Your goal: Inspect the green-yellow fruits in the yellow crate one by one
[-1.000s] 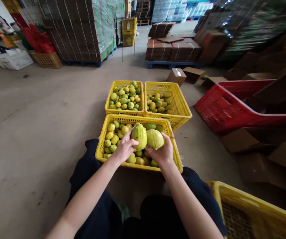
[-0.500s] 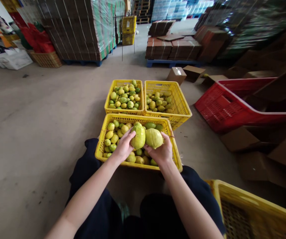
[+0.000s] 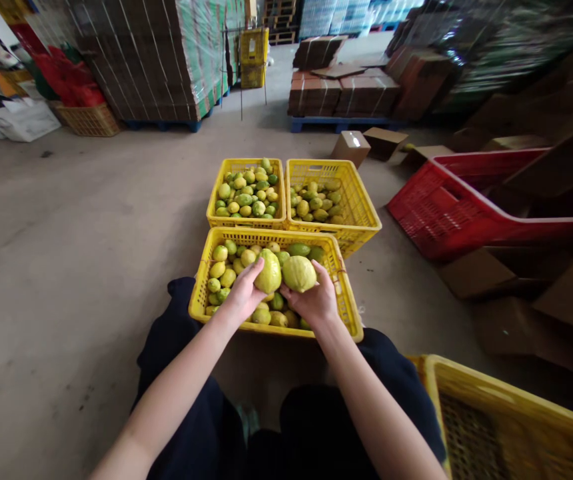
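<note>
Above the near yellow crate (image 3: 199,293), my left hand (image 3: 244,295) is closed around a large yellow-green lemon (image 3: 268,272) with bumpy skin, the thumb lying along its side. Right beside it, my right hand (image 3: 320,300) cradles a second pale yellow-green lemon (image 3: 299,274) from below and from the right. The two fruits are side by side with a narrow gap between them. Under both hands, the crate holds many loose lemons (image 3: 227,278), green to yellow; the hands and held fruits hide part of them.
Behind it stand two more yellow crates, a fuller left one (image 3: 209,207) and a less full right one (image 3: 361,193). A red crate (image 3: 426,213) and cardboard boxes (image 3: 476,273) lie to the right. Another yellow crate (image 3: 431,380) is at my lower right. Wrapped pallets (image 3: 136,60) stand farther back.
Both hands have shifted slightly left with their lemons. The right-hand lemon has turned a little, and the gap between the two fruits is slightly wider. The camera view has shifted slightly.
</note>
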Demonstrator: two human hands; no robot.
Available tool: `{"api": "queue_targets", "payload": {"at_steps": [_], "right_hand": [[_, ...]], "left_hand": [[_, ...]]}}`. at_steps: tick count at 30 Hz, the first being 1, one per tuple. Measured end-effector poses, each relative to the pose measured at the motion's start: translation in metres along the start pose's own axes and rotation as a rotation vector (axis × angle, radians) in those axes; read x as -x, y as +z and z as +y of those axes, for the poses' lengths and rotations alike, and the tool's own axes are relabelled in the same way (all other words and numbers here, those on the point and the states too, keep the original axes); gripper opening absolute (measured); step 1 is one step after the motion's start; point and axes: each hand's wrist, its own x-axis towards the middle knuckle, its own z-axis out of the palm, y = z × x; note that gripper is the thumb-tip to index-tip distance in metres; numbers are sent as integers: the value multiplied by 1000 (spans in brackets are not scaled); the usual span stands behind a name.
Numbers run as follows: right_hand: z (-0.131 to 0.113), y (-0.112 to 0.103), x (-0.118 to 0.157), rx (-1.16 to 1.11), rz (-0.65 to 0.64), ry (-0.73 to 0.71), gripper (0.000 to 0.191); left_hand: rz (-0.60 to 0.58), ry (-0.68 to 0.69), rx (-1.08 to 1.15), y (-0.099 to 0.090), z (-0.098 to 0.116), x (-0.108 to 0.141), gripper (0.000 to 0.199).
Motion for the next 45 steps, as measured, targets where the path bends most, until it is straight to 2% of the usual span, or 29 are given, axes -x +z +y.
{"api": "queue_targets", "payload": {"at_steps": [6,10,14,21,28,36,40,45], "right_hand": [[1,0,-3,108,39,64,29],[6,-6,-8,100,101,124,22],[8,-13,-13,79,81,190,23],[4,-17,-15,70,41,185,19],[0,-15,-12,103,27,179,25],[0,-16,-12,91,24,136,25],[-1,-13,-10,86,48,141,25],[-3,-3,-5,93,102,114,25]], "left_hand": [[173,-207,131,-3,1,-9,33],[269,-253,138,-8,-6,-12,39],[285,-260,141,-11,-10,-15,45],[284,-236,173,-11,-6,-16,38],[304,-284,199,-7,-1,-13,35],[239,-222,155,-3,3,-8,34],[202,-146,115,0,5,-6,25],[35,-51,54,2,2,-1,20]]}}
